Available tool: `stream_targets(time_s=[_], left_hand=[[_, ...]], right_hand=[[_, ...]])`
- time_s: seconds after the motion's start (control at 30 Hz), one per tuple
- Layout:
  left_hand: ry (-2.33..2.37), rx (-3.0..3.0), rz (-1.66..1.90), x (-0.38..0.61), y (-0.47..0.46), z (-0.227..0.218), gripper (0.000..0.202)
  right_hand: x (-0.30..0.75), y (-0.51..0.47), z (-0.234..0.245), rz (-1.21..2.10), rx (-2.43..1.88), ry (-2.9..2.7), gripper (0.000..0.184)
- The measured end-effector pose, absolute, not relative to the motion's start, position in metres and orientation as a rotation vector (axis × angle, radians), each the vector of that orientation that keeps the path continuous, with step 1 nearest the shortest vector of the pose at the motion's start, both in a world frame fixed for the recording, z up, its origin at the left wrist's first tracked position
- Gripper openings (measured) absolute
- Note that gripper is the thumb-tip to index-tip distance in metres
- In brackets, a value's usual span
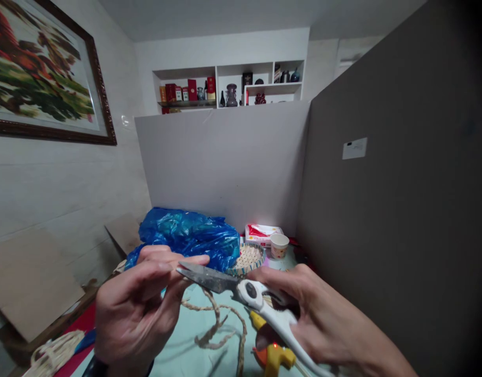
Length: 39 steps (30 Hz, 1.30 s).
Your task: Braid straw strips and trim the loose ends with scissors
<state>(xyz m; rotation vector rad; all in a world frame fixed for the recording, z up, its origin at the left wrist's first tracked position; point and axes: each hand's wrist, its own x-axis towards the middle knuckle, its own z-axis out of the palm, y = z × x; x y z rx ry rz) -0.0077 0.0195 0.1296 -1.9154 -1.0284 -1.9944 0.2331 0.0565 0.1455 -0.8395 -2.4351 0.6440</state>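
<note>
My right hand is closed round the white handles of a pair of scissors. The blades point left and are slightly apart at their tips, right at the fingers of my left hand. My left hand is pinched, with one finger stretched out behind the blades. It seems to hold the end of a twisted straw cord, though the pinched part is mostly hidden. The cord loops down below the blades over a pale green tabletop. A yellow glue gun with a small red light lies beneath my right hand.
Behind my hands lie a blue plastic bag, a woven basket, a paper cup and a red-and-white tissue pack. A bundle of pale straw sits at lower left. Grey panels enclose the back and right.
</note>
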Motion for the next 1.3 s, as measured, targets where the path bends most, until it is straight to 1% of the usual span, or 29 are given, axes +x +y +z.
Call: stream_targets(time_s=[0.1, 0.2, 0.33, 0.47, 0.67, 0.8, 0.93, 1.07, 1.13, 1.2, 1.3], left_hand=[[-0.911, -1.918, -2.092, -0.008, 0.021, 0.13, 0.014], [-0.904, -1.899, -2.133, -0.01, 0.021, 0.128, 0.015], [-0.917, -1.952, -2.134, -0.011, 0.021, 0.126, 0.019], [-0.891, -1.969, -2.14, -0.01, 0.022, 0.127, 0.017], [-0.92, -1.972, -2.02, -0.007, 0.021, 0.131, 0.02], [-0.956, -1.961, -2.08, -0.006, 0.019, 0.132, 0.023], [-0.893, -1.991, -2.052, -0.01, 0.021, 0.13, 0.018], [-0.871, -1.998, -1.993, -0.014, 0.024, 0.128, 0.016], [-0.882, -1.971, -2.005, -0.013, 0.025, 0.127, 0.019], [-0.912, -1.953, -2.021, -0.011, 0.025, 0.127, 0.023], [-0.917, -1.963, -1.975, -0.009, 0.023, 0.126, 0.021]], right_hand=[[0.233, 0.053, 0.148, 0.574, -0.816, -2.441, 0.031], [0.232, 0.053, 0.146, 0.638, -0.788, -2.415, 0.036], [0.228, 0.054, 0.144, 0.672, -0.734, -2.404, 0.034], [0.225, 0.051, 0.145, 0.619, -0.768, -2.428, 0.034], [0.226, 0.049, 0.145, 0.597, -0.835, -2.438, 0.036], [0.224, 0.051, 0.144, 0.591, -0.755, -2.441, 0.033], [0.223, 0.054, 0.141, 0.636, -0.755, -2.42, 0.034], [0.224, 0.058, 0.137, 0.634, -0.778, -2.411, 0.03], [0.224, 0.06, 0.135, 0.671, -0.804, -2.392, 0.028], [0.224, 0.063, 0.134, 0.784, -0.801, -2.364, 0.024], [0.222, 0.066, 0.133, 0.923, -0.722, -2.26, 0.024]])
